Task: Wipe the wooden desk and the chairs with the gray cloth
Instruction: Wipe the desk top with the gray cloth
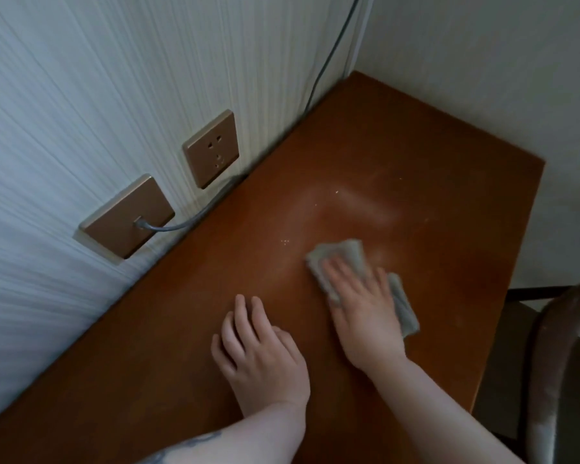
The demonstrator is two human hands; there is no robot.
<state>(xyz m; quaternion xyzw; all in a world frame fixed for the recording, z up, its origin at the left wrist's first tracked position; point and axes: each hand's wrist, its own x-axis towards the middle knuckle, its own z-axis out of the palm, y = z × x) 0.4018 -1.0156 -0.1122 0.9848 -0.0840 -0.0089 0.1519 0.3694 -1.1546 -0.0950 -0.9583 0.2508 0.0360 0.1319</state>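
Right hand [362, 309] lies flat, fingers straight, pressing the folded gray cloth [355, 262] onto the reddish-brown wooden desk [399, 155]. Left hand [258, 349] rests just beside it, fingers relaxed, holding nothing.

Smooth wooden desk [365, 155] — dusty sheen, soft gray cloth [349, 254]

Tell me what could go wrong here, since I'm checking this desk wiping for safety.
The gray cloth under the right hand may push the white crumbs toward the wall gap. Wiping farther left could snag the gray cable plugged into the wall plate.
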